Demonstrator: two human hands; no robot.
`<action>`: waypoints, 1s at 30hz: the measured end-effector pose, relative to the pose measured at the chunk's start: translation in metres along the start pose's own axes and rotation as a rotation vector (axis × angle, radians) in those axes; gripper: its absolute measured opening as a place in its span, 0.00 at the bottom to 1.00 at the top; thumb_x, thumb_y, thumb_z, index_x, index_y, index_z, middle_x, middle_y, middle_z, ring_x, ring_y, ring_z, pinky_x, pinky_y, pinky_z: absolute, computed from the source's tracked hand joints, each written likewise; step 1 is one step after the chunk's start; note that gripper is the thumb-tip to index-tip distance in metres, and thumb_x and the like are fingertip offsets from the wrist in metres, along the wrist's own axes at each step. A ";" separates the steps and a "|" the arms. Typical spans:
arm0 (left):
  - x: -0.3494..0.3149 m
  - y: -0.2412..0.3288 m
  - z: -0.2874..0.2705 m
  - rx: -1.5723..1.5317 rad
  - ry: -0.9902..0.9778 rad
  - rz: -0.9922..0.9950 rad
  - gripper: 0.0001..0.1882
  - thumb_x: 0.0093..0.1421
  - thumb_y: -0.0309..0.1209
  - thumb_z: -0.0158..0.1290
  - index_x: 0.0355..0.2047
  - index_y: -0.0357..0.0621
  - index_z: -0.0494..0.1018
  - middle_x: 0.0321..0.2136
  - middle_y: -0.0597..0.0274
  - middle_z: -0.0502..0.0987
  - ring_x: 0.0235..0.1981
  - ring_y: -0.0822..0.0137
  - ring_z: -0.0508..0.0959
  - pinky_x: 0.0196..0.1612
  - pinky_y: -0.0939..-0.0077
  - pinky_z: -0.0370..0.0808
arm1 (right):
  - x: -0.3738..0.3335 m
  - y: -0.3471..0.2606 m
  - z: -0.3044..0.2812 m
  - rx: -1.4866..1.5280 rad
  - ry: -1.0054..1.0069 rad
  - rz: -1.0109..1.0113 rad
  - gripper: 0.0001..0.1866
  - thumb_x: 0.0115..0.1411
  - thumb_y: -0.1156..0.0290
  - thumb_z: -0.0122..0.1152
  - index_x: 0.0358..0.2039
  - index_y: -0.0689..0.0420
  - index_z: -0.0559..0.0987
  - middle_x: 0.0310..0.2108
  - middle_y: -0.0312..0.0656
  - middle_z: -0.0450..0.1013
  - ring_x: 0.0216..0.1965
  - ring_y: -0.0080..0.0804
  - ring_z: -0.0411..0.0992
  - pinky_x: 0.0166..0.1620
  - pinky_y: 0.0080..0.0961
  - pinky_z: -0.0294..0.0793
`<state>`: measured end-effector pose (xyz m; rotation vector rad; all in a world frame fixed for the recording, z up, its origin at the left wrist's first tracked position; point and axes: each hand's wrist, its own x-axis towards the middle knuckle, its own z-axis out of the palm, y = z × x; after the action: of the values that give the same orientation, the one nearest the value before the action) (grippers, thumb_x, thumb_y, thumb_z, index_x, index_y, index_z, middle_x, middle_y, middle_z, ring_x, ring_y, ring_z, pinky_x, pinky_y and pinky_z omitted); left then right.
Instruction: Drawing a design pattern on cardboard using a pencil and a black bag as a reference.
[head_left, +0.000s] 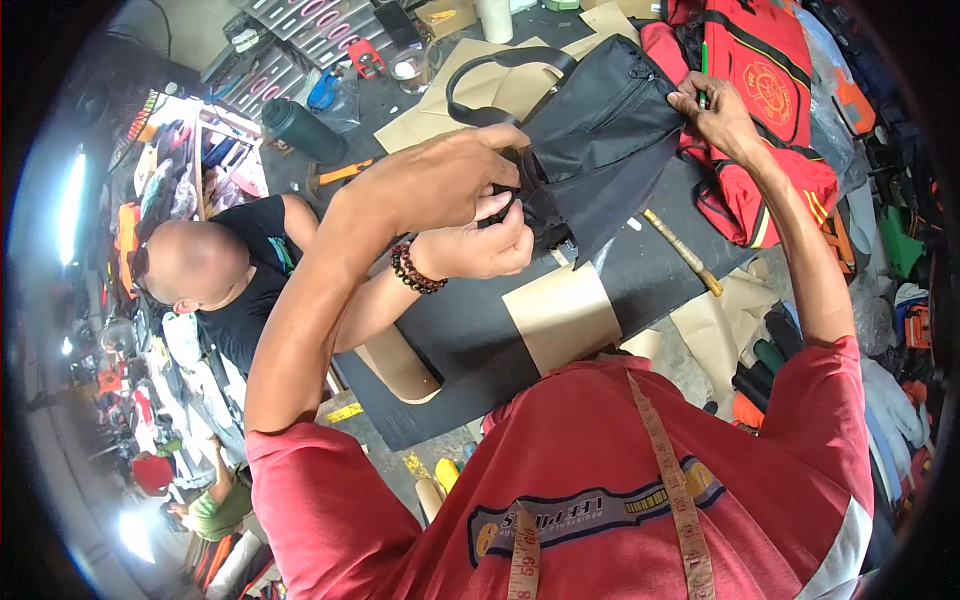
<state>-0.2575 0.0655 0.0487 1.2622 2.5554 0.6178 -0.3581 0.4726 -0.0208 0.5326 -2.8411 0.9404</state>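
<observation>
A black fabric bag [600, 110] with a zipper and a strap loop [465, 85] is held up over the dark table. My left hand [440, 180] is closed on the bag's near left edge; its fingertips are partly hidden. Beside it, a co-worker's hand [485, 245] with a beaded bracelet [412, 270] pinches the same dark fabric. My right hand [718, 115] is closed at the bag's right corner, with a thin green pen [704, 75] upright between the fingers.
A red bag [760, 75] lies at the right. A wooden stick [685, 252], brown paper pieces [562, 318] and an orange-handled tool [345, 172] lie on the table [470, 350]. A dark bottle [303, 130] stands at the left, near a co-worker [250, 270] in black.
</observation>
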 end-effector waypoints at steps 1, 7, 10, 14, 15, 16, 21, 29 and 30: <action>0.001 0.006 -0.003 0.030 -0.032 -0.028 0.09 0.61 0.26 0.59 0.39 0.35 0.83 0.59 0.54 0.78 0.51 0.51 0.82 0.52 0.61 0.79 | -0.001 -0.001 0.000 0.000 0.005 -0.003 0.18 0.66 0.62 0.70 0.29 0.62 0.75 0.22 0.41 0.69 0.28 0.29 0.67 0.35 0.34 0.69; 0.011 -0.005 0.007 0.018 0.098 0.104 0.06 0.55 0.24 0.60 0.32 0.34 0.83 0.42 0.56 0.82 0.42 0.52 0.84 0.46 0.61 0.81 | -0.022 -0.005 -0.002 0.121 -0.009 0.172 0.14 0.65 0.65 0.71 0.31 0.61 0.78 0.24 0.38 0.70 0.28 0.27 0.69 0.35 0.33 0.71; 0.012 -0.011 0.012 0.059 0.213 0.208 0.08 0.56 0.22 0.60 0.36 0.31 0.82 0.42 0.54 0.83 0.43 0.50 0.83 0.49 0.61 0.81 | -0.025 0.010 0.002 0.158 0.025 0.113 0.15 0.66 0.66 0.70 0.29 0.60 0.76 0.21 0.36 0.70 0.23 0.24 0.71 0.29 0.31 0.71; 0.006 0.006 0.016 -0.080 0.121 0.049 0.10 0.60 0.23 0.61 0.41 0.30 0.80 0.53 0.54 0.80 0.54 0.54 0.81 0.57 0.64 0.79 | -0.030 0.004 -0.006 0.169 0.026 0.123 0.16 0.69 0.66 0.68 0.28 0.60 0.74 0.19 0.34 0.70 0.18 0.22 0.73 0.22 0.26 0.72; 0.004 0.008 0.018 -0.131 0.139 0.032 0.13 0.58 0.24 0.63 0.43 0.31 0.80 0.53 0.54 0.80 0.52 0.51 0.81 0.54 0.61 0.79 | -0.031 0.002 -0.009 0.146 0.017 0.137 0.16 0.69 0.66 0.68 0.29 0.60 0.74 0.20 0.35 0.70 0.19 0.22 0.73 0.22 0.26 0.72; 0.003 0.010 0.020 -0.182 0.158 0.016 0.17 0.56 0.25 0.65 0.46 0.33 0.80 0.54 0.55 0.79 0.49 0.49 0.82 0.52 0.59 0.79 | -0.030 0.002 -0.010 0.142 0.022 0.138 0.16 0.69 0.66 0.68 0.29 0.60 0.74 0.20 0.35 0.70 0.19 0.22 0.73 0.22 0.26 0.72; -0.001 0.040 0.031 -0.010 0.201 -0.033 0.31 0.62 0.36 0.64 0.65 0.51 0.72 0.64 0.55 0.74 0.61 0.49 0.77 0.61 0.59 0.76 | -0.038 0.017 -0.008 0.262 0.067 0.106 0.08 0.67 0.70 0.67 0.33 0.60 0.81 0.22 0.34 0.72 0.22 0.24 0.74 0.24 0.28 0.72; -0.008 0.014 0.056 0.052 0.420 0.029 0.20 0.52 0.19 0.59 0.45 0.48 0.85 0.46 0.64 0.86 0.42 0.57 0.85 0.46 0.63 0.81 | -0.037 -0.042 -0.005 0.224 0.049 0.196 0.11 0.65 0.72 0.69 0.29 0.63 0.78 0.21 0.41 0.71 0.25 0.26 0.70 0.31 0.35 0.71; -0.011 0.010 0.052 0.023 0.464 0.028 0.17 0.52 0.18 0.59 0.42 0.46 0.85 0.43 0.64 0.86 0.37 0.57 0.85 0.42 0.64 0.81 | -0.035 -0.047 -0.006 0.225 0.031 0.175 0.12 0.64 0.72 0.69 0.27 0.63 0.77 0.21 0.42 0.70 0.25 0.27 0.69 0.31 0.35 0.70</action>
<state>-0.2238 0.0761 0.0079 1.2874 2.9174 0.9909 -0.3084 0.4513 0.0034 0.2875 -2.8063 1.2973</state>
